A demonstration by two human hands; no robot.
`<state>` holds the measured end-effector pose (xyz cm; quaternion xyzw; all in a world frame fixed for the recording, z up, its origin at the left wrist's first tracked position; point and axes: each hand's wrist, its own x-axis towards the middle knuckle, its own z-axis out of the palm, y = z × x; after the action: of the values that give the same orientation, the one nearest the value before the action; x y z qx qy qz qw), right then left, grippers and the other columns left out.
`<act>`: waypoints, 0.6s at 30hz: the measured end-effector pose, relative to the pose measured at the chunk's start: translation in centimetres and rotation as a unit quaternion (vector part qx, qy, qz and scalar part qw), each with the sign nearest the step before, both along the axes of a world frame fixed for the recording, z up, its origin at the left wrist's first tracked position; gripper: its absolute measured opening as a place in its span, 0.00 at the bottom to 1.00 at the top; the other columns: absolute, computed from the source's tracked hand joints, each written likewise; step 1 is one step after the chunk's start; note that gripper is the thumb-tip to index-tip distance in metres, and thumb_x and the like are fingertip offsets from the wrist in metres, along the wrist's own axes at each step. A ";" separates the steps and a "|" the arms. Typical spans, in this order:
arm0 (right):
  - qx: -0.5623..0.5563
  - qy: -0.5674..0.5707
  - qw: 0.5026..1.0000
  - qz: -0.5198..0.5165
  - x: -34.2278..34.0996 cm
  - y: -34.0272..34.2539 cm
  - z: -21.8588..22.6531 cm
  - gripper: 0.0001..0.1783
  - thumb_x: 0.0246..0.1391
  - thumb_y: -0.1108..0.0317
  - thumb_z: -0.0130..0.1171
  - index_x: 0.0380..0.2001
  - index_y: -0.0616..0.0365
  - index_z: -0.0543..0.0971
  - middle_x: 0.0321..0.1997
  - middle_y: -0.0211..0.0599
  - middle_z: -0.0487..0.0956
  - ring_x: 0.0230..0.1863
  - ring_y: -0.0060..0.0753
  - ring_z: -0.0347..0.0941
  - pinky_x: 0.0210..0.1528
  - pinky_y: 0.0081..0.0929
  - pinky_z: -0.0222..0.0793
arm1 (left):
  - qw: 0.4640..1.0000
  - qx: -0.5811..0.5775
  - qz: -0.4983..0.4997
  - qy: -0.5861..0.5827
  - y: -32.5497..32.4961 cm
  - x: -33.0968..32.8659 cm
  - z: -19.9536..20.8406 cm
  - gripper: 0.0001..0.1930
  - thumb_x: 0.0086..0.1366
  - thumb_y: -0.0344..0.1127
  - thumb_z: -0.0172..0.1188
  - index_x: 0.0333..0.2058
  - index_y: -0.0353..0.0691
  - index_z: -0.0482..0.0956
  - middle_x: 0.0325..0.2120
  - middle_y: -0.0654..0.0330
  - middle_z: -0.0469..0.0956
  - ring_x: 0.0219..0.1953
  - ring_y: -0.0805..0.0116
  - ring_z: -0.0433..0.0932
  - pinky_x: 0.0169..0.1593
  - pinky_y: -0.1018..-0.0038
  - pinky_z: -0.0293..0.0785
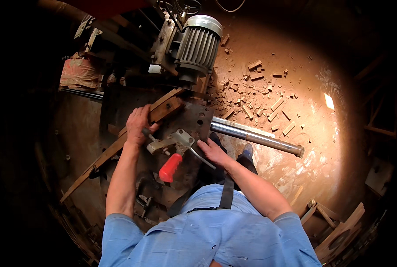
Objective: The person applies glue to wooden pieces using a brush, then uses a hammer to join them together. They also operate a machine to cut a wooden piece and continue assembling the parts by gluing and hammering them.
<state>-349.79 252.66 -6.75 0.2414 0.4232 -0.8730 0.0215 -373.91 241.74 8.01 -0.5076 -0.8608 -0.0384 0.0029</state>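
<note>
"Where's the wood being handled?"

"The long, straight, light-brown wooden strip (104, 156) runs slantwise over the dark, flat metal table (193, 116). Its near-left end sticks out past the table; its far end lies close by the grey, finned electric motor (199, 50)."

"And the left hand (138, 123)?"

"Gripping the strip, fingers on one side, thumb on the other. Just beyond that hand, along the strip's right side, sits a short, squared, darker-brown wooden block (166, 110)."

"What about the right hand (212, 152)?"

"At the table's right edge, fingertips by the steel toggle clamp (180, 139). A thin, curved metal rod (202, 158) passes just on its near side. I can't tell whether the hand is closed on anything; part of its fingers is hidden."

"That red thing between the arms?"

"The clamp's rounded, red handle (170, 168), pointing toward the near side. Farther right, a shiny, round steel bar (260, 138) reaches out from the table, and beyond it small, blocky wooden offcuts (248, 111) lie scattered over the brown, dusty floor (307, 113)."
</note>
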 end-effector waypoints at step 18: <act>0.041 -0.184 0.968 0.163 2.5 5.0 2.6 0.22 0.60 0.50 0.54 0.42 0.61 0.76 0.23 0.25 0.71 0.21 0.21 0.66 0.25 0.23 0.64 | 0.993 0.077 0.016 -0.083 -0.7 0.1 -2.4 0.33 0.42 0.44 0.71 0.47 0.38 0.72 0.36 0.55 0.75 0.43 0.54 0.72 0.46 0.61 0.70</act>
<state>-347.25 257.68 -4.11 0.3267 0.4809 -0.7802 0.2310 -373.85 241.08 5.64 -0.4872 -0.8604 -0.1467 -0.0293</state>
